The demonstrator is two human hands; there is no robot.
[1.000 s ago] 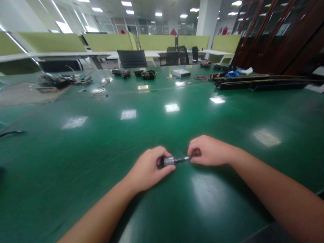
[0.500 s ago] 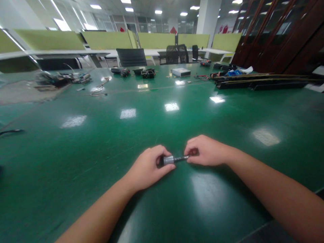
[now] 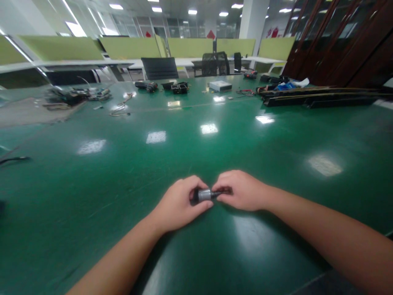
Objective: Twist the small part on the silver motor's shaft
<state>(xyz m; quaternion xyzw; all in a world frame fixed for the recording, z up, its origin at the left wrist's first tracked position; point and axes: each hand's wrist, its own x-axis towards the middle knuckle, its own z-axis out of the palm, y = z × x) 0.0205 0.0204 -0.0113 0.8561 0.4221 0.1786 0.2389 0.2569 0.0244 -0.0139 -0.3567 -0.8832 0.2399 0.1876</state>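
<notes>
Between the thumb and fingers of my left hand is a small silver cylinder with a dark end, lying sideways just over or on the green tabletop. A thin dark rod sticks out of its right end. My right hand pinches this rod close to the cylinder, thumb below and fingers above. The rod's far end is partly hidden inside the right hand. My left palm covers the cylinder's back end.
Toward the far edge lie a tangle of electronic parts, a pale cable, black parts and a flat white box. Long black strips lie far right. A black cable end shows at left.
My right hand has slid left along the rod, nearer to the cylinder, and less of the rod shows. My left hand keeps its hold in nearly the same spot.
</notes>
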